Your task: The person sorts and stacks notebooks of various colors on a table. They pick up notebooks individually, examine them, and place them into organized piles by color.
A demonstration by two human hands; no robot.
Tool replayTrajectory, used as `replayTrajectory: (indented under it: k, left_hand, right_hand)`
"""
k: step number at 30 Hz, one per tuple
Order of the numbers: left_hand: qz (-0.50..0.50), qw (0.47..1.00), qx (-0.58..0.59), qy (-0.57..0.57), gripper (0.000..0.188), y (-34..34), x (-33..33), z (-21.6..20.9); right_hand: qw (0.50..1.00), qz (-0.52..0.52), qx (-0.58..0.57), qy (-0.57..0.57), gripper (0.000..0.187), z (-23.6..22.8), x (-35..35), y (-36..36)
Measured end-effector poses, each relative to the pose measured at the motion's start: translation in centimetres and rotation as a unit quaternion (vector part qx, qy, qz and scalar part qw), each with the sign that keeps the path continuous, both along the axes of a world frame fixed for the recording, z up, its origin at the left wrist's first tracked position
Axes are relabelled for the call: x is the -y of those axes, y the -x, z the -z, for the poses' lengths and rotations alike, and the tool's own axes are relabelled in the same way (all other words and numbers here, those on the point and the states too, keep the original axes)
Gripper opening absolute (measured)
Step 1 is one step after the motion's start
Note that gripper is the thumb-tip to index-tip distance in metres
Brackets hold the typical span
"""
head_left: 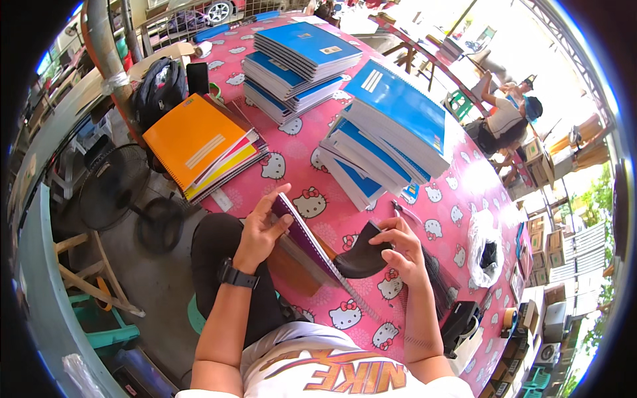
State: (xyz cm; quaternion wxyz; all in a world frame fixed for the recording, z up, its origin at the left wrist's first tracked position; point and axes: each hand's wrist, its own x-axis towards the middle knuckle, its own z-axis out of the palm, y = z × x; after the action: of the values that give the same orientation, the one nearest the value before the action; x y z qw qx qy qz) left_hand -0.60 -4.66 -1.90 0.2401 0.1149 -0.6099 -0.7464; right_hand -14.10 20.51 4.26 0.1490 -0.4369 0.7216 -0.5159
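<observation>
My left hand (263,229) grips the top edge of a purple spiral notebook (306,240) held on edge against the pink cartoon-cat tablecloth (371,219). My right hand (398,251) pinches a curved black plastic sheet (361,257) next to the notebook's spiral. A black watch sits on my left wrist. Stacks of blue notebooks (391,136) lie just beyond my hands.
More blue notebook stacks (298,69) and an orange-topped pile (199,142) lie on the far side of the table. A clear bag (486,247), a black tool (461,320) and a tape roll (509,317) sit at right. A fan (116,186) and a black backpack (158,89) are at left. A seated person (507,119) is far right.
</observation>
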Motion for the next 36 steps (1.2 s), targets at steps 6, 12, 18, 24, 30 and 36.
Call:
replayTrajectory:
  k: [6,12,18,24,30,36]
  left_hand:
    - [0.051,0.996,-0.017,-0.065,0.055,0.2,-0.7,-0.7]
    - [0.03,0.998,-0.048,0.037,0.062,-0.1,-0.4,-0.2]
    - [-0.017,0.99,-0.045,0.132,0.077,0.2,-1.2,0.3]
    - [-0.19,0.976,-0.041,0.096,0.08,-1.1,-4.8,2.3]
    - [-0.092,0.989,-0.081,0.084,0.083,-1.0,-4.0,0.1]
    - [0.038,0.996,-0.075,0.021,0.064,-0.4,-2.3,-0.2]
  right_hand:
    - [0.953,-0.053,0.29,-0.074,0.053,5.6,-0.8,1.2]
    - [0.956,-0.011,0.263,-0.13,0.065,5.6,-1.3,-0.6]
    - [0.951,-0.058,0.304,0.025,0.083,3.3,-1.3,-2.8]
    - [0.938,-0.052,0.34,0.038,0.085,1.5,-0.7,-3.2]
    - [0.932,-0.148,0.329,0.034,0.088,3.0,-0.9,-3.1]
    - [0.885,-0.217,0.326,0.251,0.066,1.5,-0.4,-3.7]
